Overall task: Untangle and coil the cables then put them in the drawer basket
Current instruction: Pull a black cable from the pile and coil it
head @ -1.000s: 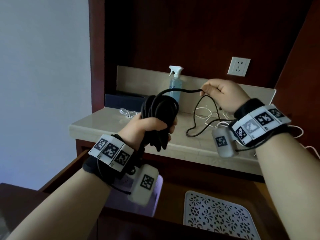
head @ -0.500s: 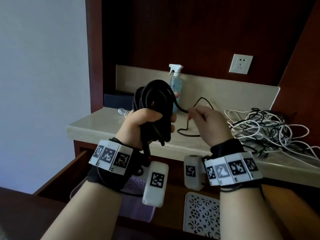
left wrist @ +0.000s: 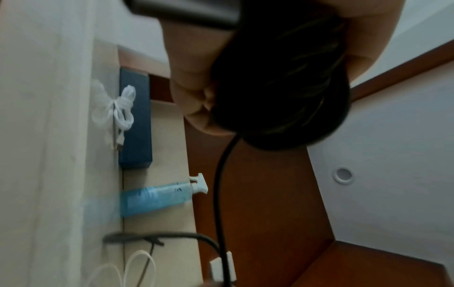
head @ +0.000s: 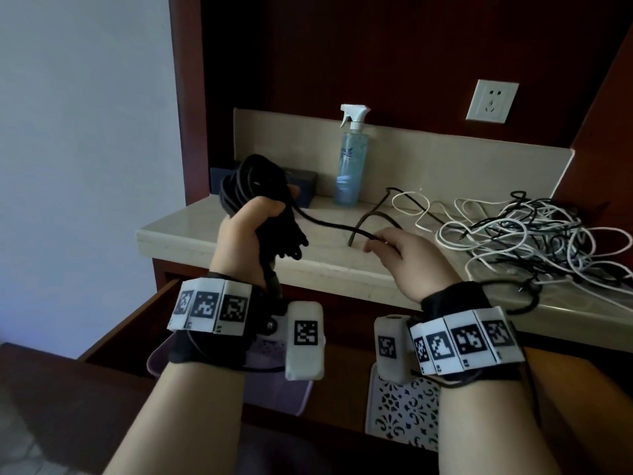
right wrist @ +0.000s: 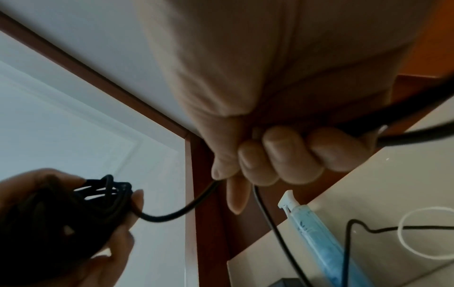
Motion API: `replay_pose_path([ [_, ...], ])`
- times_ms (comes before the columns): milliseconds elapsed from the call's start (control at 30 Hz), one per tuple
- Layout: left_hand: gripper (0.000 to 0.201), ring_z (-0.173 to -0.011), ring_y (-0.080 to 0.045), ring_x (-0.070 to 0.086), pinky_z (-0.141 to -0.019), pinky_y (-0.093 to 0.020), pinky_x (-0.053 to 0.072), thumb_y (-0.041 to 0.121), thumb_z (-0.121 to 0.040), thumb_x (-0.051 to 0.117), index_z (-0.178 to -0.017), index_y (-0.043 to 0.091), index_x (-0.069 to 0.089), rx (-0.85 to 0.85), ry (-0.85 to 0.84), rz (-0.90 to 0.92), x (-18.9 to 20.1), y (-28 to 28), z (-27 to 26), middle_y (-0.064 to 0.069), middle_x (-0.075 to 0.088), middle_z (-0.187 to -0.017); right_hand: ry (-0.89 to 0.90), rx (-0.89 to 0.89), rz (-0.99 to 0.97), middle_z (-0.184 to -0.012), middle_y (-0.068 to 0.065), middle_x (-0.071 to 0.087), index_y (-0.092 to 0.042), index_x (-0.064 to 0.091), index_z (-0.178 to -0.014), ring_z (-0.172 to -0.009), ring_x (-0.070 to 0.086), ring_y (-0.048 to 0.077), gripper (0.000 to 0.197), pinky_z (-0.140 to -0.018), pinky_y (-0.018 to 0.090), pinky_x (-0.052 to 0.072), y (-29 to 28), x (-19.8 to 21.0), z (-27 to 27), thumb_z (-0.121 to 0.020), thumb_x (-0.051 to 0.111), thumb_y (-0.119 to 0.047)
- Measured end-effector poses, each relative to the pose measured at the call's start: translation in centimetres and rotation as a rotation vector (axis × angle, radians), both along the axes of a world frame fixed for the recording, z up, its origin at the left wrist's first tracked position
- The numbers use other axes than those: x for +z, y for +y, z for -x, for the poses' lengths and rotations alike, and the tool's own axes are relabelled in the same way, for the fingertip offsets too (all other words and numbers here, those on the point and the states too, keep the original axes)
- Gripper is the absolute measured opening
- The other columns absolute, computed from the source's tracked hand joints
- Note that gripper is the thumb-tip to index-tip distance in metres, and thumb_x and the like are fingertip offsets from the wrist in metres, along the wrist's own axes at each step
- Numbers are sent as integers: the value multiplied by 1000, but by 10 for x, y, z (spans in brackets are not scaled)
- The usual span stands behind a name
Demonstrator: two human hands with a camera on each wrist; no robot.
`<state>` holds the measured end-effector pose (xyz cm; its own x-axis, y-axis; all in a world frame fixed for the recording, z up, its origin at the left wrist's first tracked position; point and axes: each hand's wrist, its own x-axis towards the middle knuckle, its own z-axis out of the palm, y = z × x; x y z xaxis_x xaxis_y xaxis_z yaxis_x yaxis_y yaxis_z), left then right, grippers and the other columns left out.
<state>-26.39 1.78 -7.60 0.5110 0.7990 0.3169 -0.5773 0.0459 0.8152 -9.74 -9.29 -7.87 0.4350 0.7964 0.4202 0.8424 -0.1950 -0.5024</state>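
My left hand (head: 250, 221) grips a thick coil of black cable (head: 253, 186) held upright above the stone counter's left end; the same coil (left wrist: 282, 81) fills my fist in the left wrist view. One loose strand (head: 329, 225) runs from the coil to my right hand (head: 397, 248), which pinches it low over the counter. In the right wrist view my curled fingers (right wrist: 282, 155) close round that black strand (right wrist: 184, 210). A tangle of white and black cables (head: 534, 234) lies on the counter at the right. A lilac basket (head: 274, 382) and a white patterned basket (head: 404, 413) sit in the open drawer below.
A blue spray bottle (head: 351, 166) stands at the back of the counter (head: 342, 269), beside a dark blue box (head: 301, 186). A tied white cable bundle (left wrist: 120, 108) lies next to that box. A wall socket (head: 492, 101) is on the wooden back panel. The drawer's left wall (head: 126, 323) juts toward me.
My right hand dropped from high by the backsplash to low over the counter, sliding along the black strand. The coil in my left hand rose slightly and tilted left.
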Motion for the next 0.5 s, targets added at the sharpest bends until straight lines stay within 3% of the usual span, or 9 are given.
replay_pose_path([
  [67,32,-51,-11,52,-34,-14,30,20,-81,50,-104,8,68,51,21,-11,-2,6,3,-11,57,-74,1,-3,28,-86,-10,62,-21,66,-105,-79,53,8,23,-63,16,34,-3,0,-1,-96,45,-28],
  [167,23,-92,-30,63,-37,-13,36,14,-89,46,-97,8,66,18,-8,32,-3,8,2,-10,63,-88,7,5,10,-112,-7,65,-23,65,-114,-101,56,11,27,-78,19,33,-5,3,0,-96,45,-29],
  [200,22,-98,-31,63,-42,-14,43,12,-91,43,-94,7,64,11,-22,40,-3,8,2,-9,65,-89,-1,0,11,-112,-6,66,-23,64,-116,-98,55,10,28,-77,19,33,-5,4,1,-96,46,-30],
  [267,17,-92,-26,66,-76,-30,57,8,-90,44,-90,4,61,-10,-118,75,-2,8,2,-6,68,-85,-20,-16,28,-97,-8,66,-24,64,-116,-84,50,8,28,-72,21,32,-4,4,3,-96,46,-31],
  [300,13,-88,-22,66,-89,-40,54,7,-87,47,-90,3,60,-17,-180,104,-2,9,3,-6,68,-84,-27,-22,38,-84,-12,62,-23,65,-114,-78,49,8,28,-67,22,33,-4,5,3,-95,47,-32],
  [333,14,-85,-19,67,-92,-42,52,9,-83,50,-92,2,59,-1,-213,118,-3,11,5,-6,67,-84,-32,-26,53,-76,-13,58,-21,66,-110,-73,49,8,27,-64,22,35,-6,5,3,-95,47,-32],
  [400,17,-80,-17,67,-79,-29,55,12,-85,51,-96,2,58,52,-209,117,-4,15,9,-7,64,-88,-51,-21,97,-75,-6,60,-18,67,-103,-75,54,13,26,-69,26,40,-8,5,3,-94,47,-33],
  [467,20,-88,-22,63,-57,-19,50,17,-87,52,-100,3,59,113,-215,134,-6,22,11,-9,61,-95,-49,7,102,-92,3,68,-18,68,-102,-90,59,19,26,-81,31,44,-9,5,5,-94,48,-32],
  [500,21,-92,-25,61,-53,-19,48,21,-83,57,-97,5,62,146,-206,139,-7,25,12,-9,61,-95,-40,24,89,-99,2,69,-21,69,-104,-94,59,18,25,-84,30,44,-9,5,7,-94,49,-32],
])
